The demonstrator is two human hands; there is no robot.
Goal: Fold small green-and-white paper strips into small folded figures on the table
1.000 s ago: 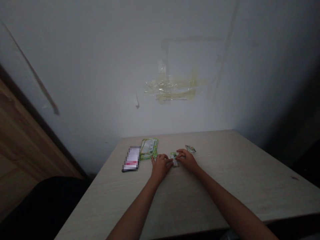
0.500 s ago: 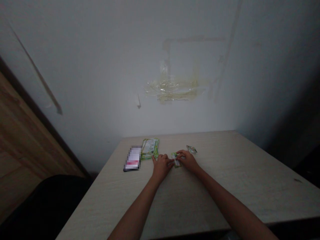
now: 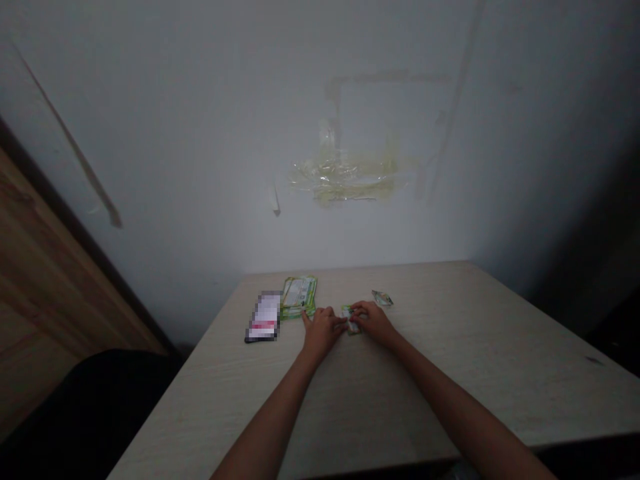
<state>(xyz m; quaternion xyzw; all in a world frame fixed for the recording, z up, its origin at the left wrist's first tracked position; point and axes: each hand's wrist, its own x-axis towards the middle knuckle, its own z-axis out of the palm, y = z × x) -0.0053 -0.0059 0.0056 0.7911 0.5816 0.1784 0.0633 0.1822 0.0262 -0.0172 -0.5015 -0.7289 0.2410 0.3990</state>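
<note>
Two bare hands work over a small green-and-white card [image 3: 354, 328], which lies on the light wood-grain table [image 3: 430, 400] btwn them. L hand [image 3: 321, 331]: palm down, thumb and index close together at the card's L edge, outermost finger spread toward the stack of green-edged cards [image 3: 299, 293]. R hand [image 3: 374, 321]: fingers bent and narrow, tips on the card's R side. Whether either hand pinches the card or only presses it, can't tell; print too small to read. The stack lies just beyond the L hand, on its L side; the phone [image 3: 265, 317], w/ pixelated screen, lies L of that hand, next to the stack. A small crumpled packet [image 3: 383, 298] sits just beyond the R hand. Wall [image 3: 200, 167] w/ clear tape [image 3: 340, 175] stands behind.
</note>
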